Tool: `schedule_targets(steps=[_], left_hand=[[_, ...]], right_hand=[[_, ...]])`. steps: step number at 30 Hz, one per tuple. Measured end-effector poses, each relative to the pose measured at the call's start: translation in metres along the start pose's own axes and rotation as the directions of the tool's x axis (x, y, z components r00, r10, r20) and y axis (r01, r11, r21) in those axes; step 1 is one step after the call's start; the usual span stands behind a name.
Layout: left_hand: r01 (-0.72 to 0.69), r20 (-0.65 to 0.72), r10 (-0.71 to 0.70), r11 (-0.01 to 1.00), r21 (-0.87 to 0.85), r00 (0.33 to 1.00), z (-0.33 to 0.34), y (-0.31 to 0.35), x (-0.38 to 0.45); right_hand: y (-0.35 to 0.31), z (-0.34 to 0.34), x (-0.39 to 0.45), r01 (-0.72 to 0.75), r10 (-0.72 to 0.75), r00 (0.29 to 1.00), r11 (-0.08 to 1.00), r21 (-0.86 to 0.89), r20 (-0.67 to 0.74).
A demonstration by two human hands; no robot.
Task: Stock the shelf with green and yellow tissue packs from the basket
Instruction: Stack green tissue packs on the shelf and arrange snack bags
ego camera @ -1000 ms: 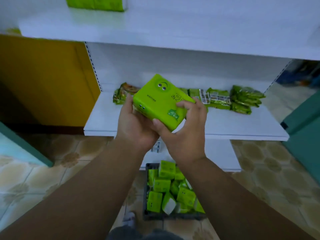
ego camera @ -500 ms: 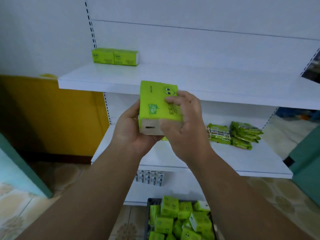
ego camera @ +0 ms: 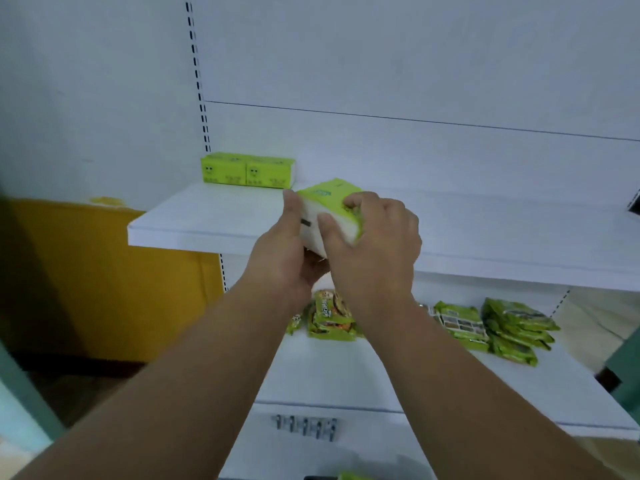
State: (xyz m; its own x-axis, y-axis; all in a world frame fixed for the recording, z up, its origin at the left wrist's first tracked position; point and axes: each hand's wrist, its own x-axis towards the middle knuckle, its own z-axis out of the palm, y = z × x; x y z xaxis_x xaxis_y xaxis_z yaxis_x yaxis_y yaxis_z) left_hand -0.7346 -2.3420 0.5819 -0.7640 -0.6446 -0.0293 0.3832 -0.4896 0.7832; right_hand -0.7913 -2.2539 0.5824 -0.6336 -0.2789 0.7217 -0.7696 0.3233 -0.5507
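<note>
Item held: one green tissue pack (ego camera: 330, 211), white end face toward me, tilted slightly, at the near edge of the upper shelf (ego camera: 207, 216) — whether its far end already rests on the board I cannot tell.

My left hand (ego camera: 284, 258) cups the pack from below and from the left; the thumb lies up along its left edge, and the other fingers are hidden under the pack.

My right hand (ego camera: 375, 244) grips it from the right and above: fingers curled over the green top, thumb pressed on the white end face. Both hands pinch the pack between them.

Already stocked: two green tissue packs (ego camera: 247, 170) standing side by side, touching, at the far left of the upper shelf against the white back panel (ego camera: 415, 64). They are apart from the pack in my hands, to its left and farther back.

Lower shelf (ego camera: 346, 372): green snack packets (ego camera: 330, 318) lie behind my wrists; further green packets (ego camera: 516, 329) are piled to the right.

Below, at the near frame edge — a sliver of green pack (ego camera: 353, 476), mostly cut off.

Left of the shelving: a yellow wall panel (ego camera: 104, 282).
</note>
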Motion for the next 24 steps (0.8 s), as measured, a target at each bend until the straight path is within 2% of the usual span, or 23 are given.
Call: schedule_targets(steps=[2,4,7,9,10,13,16,18,21,23,24], left_hand=[[-0.057,0.009,0.057,0.972,0.229,0.998,-0.013,0.014,0.030],[-0.050,0.013,0.049,0.923,0.381,0.999,-0.029,0.034,0.067],[-0.020,0.034,0.002,0.835,0.549,0.999,-0.051,0.060,0.120],[-0.018,0.039,-0.010,0.756,0.654,0.999,-0.060,0.067,0.151],[-0.046,0.048,0.015,0.672,0.740,0.999,-0.064,0.070,0.165],[-0.196,0.163,0.138,0.275,0.941,0.977,-0.074,0.078,0.205],[-0.275,0.278,0.160,-0.042,0.961,0.947,-0.081,0.088,0.238],[-0.284,0.310,0.118,-0.194,0.939,0.943,-0.086,0.093,0.253],[-0.356,0.383,0.050,-0.271,0.894,0.922,-0.096,0.099,0.272],[-0.439,0.490,0.091,-0.327,0.837,0.867,-0.102,0.103,0.284],[-0.469,0.550,0.129,-0.388,0.794,0.825,-0.104,0.106,0.291]], right_hand=[[0.001,0.022,0.020,0.070,-0.070,0.996,0.998,0.001,0.053],[0.003,0.045,0.041,0.089,-0.104,0.977,0.992,0.089,0.185],[0.009,0.077,0.072,0.016,-0.118,0.898,0.971,0.238,0.423],[0.014,0.096,0.089,0.035,-0.139,0.849,0.977,0.209,0.510],[0.017,0.105,0.097,0.064,-0.147,0.837,0.983,0.173,0.528],[0.025,0.131,0.118,0.113,-0.140,0.839,0.990,0.083,0.525],[0.032,0.152,0.136,0.171,-0.126,0.826,0.985,-0.030,0.550],[0.038,0.165,0.146,0.242,-0.109,0.803,0.958,-0.154,0.586],[0.046,0.185,0.166,0.303,-0.028,0.797,0.883,-0.359,0.603],[0.052,0.199,0.183,0.319,0.009,0.799,0.842,-0.436,0.602],[0.056,0.206,0.191,0.325,0.023,0.799,0.824,-0.464,0.601]])
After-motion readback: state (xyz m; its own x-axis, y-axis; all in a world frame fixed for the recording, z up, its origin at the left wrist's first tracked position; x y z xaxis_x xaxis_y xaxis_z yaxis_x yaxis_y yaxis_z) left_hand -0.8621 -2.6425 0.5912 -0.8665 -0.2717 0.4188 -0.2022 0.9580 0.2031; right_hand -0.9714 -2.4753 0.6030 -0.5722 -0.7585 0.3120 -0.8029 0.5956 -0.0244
